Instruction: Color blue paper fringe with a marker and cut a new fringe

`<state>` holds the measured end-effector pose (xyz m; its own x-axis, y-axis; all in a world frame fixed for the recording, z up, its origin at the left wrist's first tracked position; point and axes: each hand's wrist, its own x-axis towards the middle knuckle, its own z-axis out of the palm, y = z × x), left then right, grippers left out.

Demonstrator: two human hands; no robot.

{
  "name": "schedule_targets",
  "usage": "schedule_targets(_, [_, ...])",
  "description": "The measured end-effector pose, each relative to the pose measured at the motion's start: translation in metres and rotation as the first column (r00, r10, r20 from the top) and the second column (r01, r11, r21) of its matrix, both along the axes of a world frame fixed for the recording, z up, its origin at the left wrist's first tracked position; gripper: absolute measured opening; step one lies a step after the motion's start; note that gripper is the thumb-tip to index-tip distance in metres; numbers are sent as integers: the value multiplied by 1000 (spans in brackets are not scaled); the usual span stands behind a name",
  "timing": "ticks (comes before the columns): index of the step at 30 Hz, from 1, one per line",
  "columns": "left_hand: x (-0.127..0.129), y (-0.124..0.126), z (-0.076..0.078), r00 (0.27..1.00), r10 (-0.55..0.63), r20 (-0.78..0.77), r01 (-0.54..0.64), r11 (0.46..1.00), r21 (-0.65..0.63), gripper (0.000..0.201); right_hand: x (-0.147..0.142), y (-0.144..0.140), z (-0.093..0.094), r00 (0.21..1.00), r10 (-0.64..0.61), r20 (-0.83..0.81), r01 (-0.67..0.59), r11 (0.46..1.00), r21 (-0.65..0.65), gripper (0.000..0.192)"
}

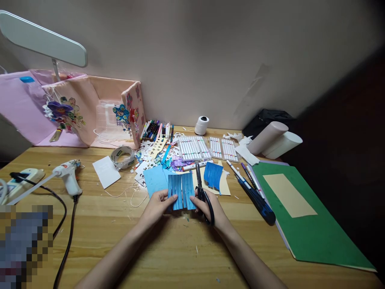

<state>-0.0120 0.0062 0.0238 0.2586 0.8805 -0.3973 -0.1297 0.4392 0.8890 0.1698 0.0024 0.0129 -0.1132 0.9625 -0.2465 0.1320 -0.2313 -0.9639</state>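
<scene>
Left hand [159, 202] grips one blue paper [180, 192] — perhaps six strips — right hand [207, 205] grips one pair of scissors [202, 188].

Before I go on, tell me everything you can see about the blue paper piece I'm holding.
The blue paper is a thin, roughly square sheet, cut from its far edge into parallel strips that stay joined along the near edge. It is held low over the wooden table. The left hand pinches its near left corner; the right hand, holding black scissors, touches its right edge, blades pointing away alongside the rightmost strip. Another blue sheet lies behind it.
</scene>
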Motion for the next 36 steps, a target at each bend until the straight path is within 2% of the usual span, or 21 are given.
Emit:
schedule_targets(6, [0, -3, 0, 999, -39, -20, 39, 999, -7, 44, -1, -2, 1, 1000, 16, -20, -16, 1000, -9, 41])
schedule_targets(12, [3, -8, -4, 979, -69, -193, 74, 997, 21, 46, -4, -4, -5, 998, 24, -65, -26, 999, -31, 42])
schedule_targets(15, [5, -9, -6, 970, -65, -233, 67, 998, 0, 44, -5, -4, -7, 997, 29, -65, -32, 999, -42, 41])
schedule_targets(20, [7, -9, -3, 971, -45, -235, 47, 999, 0, 35, -6, -5, -5, 998, 38, -54, -40, 999, -37, 40])
schedule_targets(23, [8, -10, -2, 973, -78, -217, 77, 997, -13, 31, -7, -4, -2, 999, 25, -36, -26, 999, -35, 41])
schedule_targets(25, [8, -10, -2, 973, -86, -216, 82, 996, -27, 31, -7, -4, -1, 999, 18, -31, -19, 999, -28, 42])
schedule_targets(29, [5, -7, -3, 975, -32, -222, 33, 999, 0, 35, -4, -4, -3, 999, 19, -27, -19, 1000, 9, 41])
schedule_targets(36, [3, -2, 3, 977, 19, -213, -15, 1000, 22, 39, -3, -2, -3, 1000, -2, -16, 2, 1000, 7, 43])
